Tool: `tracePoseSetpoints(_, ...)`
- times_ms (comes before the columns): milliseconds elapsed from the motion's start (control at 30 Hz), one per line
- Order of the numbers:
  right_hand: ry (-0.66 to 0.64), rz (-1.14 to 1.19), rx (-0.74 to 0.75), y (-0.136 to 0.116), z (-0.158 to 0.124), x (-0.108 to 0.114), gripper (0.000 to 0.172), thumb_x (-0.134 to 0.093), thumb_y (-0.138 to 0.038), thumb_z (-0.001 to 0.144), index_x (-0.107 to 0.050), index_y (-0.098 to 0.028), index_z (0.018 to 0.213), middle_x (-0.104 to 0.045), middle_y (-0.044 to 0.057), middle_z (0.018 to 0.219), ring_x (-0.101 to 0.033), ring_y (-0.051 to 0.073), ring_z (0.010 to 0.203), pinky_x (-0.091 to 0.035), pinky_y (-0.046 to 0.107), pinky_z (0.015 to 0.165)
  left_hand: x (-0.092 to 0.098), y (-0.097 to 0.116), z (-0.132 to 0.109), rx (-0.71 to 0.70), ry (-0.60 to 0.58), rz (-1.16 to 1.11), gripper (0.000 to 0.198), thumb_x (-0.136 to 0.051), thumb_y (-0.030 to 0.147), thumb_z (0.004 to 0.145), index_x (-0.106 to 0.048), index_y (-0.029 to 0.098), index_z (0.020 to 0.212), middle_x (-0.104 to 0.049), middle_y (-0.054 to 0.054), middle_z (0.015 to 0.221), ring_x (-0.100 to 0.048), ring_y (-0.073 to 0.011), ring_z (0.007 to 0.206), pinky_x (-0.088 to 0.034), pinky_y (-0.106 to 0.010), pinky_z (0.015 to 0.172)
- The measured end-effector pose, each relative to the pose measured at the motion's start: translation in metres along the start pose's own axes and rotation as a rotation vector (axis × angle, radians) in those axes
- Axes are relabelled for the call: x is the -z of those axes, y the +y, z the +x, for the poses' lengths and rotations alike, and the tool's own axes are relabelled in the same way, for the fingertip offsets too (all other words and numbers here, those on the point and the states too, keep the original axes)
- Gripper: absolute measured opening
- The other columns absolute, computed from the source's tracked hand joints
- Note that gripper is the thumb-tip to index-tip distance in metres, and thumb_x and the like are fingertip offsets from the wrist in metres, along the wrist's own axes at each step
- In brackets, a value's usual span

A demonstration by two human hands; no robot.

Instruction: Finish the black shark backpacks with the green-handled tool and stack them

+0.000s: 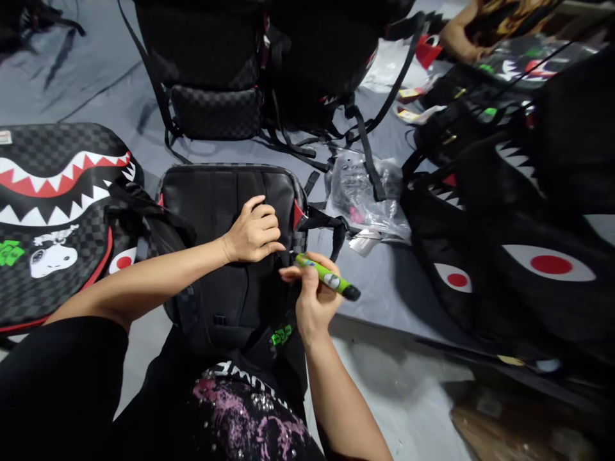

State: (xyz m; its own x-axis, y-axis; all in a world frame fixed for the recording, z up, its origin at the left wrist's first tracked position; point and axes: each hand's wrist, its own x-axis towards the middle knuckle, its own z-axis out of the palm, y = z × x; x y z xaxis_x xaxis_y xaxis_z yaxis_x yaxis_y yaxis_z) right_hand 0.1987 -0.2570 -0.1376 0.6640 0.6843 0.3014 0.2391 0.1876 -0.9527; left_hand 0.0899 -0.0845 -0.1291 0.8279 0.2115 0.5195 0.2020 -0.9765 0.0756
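A black backpack (206, 198) lies with its smooth padded back panel facing up, its near end close to my lap. My left hand (254, 232) rests on that panel with the fingers curled and the thumb pointing right. Whatever may be under those fingers is hidden. Between the fingers of my right hand (317, 294) is a green marker pen (323, 272) with a printed picture and a black end. Its dark tip points left at the panel's right side, close to my left thumb; I cannot tell whether it touches.
Left lies a checkered backpack (57, 150) with a printed shark mouth. More dark bags (202, 51) stand behind, and black bags with red eyes (548, 262) are piled right. A clear plastic bag (368, 186) lies between. Another person's arm (461, 35) shows far right; a carton (509, 416) sits below.
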Motion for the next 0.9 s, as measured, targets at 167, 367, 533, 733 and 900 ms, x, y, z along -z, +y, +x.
tracePoseSetpoints(167,0.069,0.000,-0.111,0.000,0.004,-0.013,0.036,-0.056,-0.052,0.094,-0.058,-0.017,0.102,-0.064,-0.004,0.062,-0.056,0.009,0.040,-0.042,0.020,0.041,-0.008,-0.005,-0.007,-0.025,0.049,0.000,0.063,-0.020,0.055,0.102,-0.066,0.021,0.076,-0.064,-0.003,0.079,-0.053,-0.0212,0.102,-0.025,-0.054,0.113)
tracePoseSetpoints(367,-0.003,-0.112,-0.063,0.009,0.002,-0.018,0.030,-0.054,-0.045,0.097,-0.059,-0.016,0.102,-0.064,-0.004,0.061,-0.056,0.009,0.041,-0.043,0.021,0.043,-0.014,-0.008,-0.011,-0.038,0.093,0.001,0.063,-0.019,0.055,0.103,-0.064,0.020,0.074,-0.062,-0.002,0.078,-0.054,-0.0203,0.102,-0.027,-0.053,0.112)
tracePoseSetpoints(533,-0.043,-0.205,0.017,0.010,0.001,-0.016,0.021,-0.055,-0.038,0.098,-0.059,-0.017,0.103,-0.061,-0.007,0.055,-0.057,0.011,0.043,-0.047,0.023,0.049,-0.018,-0.009,-0.009,-0.150,0.369,0.050,0.051,-0.033,0.049,0.102,-0.059,0.020,0.070,-0.062,-0.001,0.075,-0.054,-0.0183,0.094,-0.033,-0.046,0.108)
tracePoseSetpoints(733,-0.068,-0.303,0.055,0.007,0.005,-0.013,0.020,-0.054,-0.036,0.099,-0.060,-0.018,0.096,-0.058,-0.007,0.052,-0.056,0.011,0.041,-0.045,0.024,0.047,-0.017,-0.009,-0.007,-0.158,0.419,0.070,0.049,-0.035,0.048,0.102,-0.057,0.020,0.068,-0.063,0.000,0.075,-0.054,-0.0178,0.091,-0.036,-0.044,0.106)
tracePoseSetpoints(900,-0.066,-0.296,0.057,0.010,0.005,-0.013,0.019,-0.053,-0.035,0.100,-0.059,-0.017,0.102,-0.059,-0.007,0.053,-0.060,0.012,0.045,-0.049,0.025,0.053,-0.019,-0.010,-0.007,-0.157,0.415,0.062,0.049,-0.035,0.048,0.102,-0.057,0.020,0.069,-0.064,0.000,0.075,-0.054,-0.0180,0.092,-0.036,-0.045,0.106)
